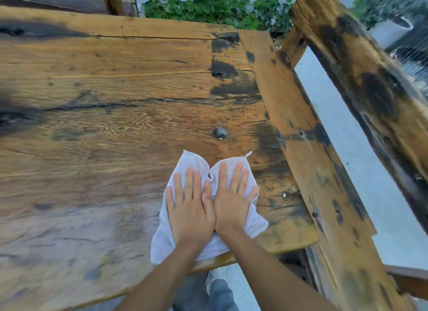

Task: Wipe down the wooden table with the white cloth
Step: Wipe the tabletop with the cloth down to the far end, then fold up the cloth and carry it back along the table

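The wooden table [104,116] runs bare to the left and far edges — its left side cut off, blurred. The white cloth [259,222] lies at the near right corner, overhanging the near edge; left hand [190,209] and right hand [231,202] press it flat, fingers straight.

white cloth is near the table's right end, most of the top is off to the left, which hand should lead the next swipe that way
Left, probably. Both hands lie flat on the white cloth, but the left hand is on the side facing the unwiped wooden table.

I count one white cloth [209,209], one wooden table [104,116], my two hands, left hand [190,209] and right hand [231,202], and one wooden chair [342,130] on the right.
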`<act>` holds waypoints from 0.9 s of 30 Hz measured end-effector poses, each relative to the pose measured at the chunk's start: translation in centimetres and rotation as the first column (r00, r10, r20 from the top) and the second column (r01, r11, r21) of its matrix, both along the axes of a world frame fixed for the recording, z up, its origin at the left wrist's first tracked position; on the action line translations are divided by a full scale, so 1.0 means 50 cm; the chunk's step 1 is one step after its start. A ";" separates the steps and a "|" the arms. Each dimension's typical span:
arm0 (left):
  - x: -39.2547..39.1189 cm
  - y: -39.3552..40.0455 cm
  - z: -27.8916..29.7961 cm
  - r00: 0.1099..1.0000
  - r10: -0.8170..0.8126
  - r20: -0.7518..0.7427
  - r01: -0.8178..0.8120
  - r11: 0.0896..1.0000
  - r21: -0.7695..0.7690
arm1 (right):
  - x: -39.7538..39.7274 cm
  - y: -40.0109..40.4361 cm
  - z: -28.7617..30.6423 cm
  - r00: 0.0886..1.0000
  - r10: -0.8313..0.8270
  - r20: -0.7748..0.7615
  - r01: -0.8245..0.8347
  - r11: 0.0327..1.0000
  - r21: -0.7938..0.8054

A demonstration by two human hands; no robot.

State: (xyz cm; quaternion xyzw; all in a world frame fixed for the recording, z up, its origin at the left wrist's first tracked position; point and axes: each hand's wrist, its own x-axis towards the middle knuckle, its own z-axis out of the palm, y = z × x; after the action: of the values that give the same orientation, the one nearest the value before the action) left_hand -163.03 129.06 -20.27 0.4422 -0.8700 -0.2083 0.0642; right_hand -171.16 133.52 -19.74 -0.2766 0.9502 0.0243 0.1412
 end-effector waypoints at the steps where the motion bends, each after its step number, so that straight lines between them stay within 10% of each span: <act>1: 0.022 0.016 0.001 1.000 -0.004 0.013 0.004 1.000 0.005 | 0.022 0.016 0.000 1.000 -0.004 0.001 0.004 1.000 0.008; 22: 0.147 -0.002 0.117 0.962 -0.231 0.144 0.154 0.897 0.414 | 0.065 0.092 0.077 0.936 0.005 0.352 0.015 0.998 -0.054; 27: 0.087 -0.040 0.154 0.974 -0.075 0.212 -0.020 0.911 0.412 | -0.026 0.105 0.126 0.942 0.072 0.328 -0.044 0.995 -0.094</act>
State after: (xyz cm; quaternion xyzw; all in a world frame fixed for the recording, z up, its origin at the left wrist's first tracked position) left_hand -158.67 127.08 -12.58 0.4539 -0.8145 -0.3367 -0.1314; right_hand -172.47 138.78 -13.43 -0.3104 0.9047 -0.0589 0.2859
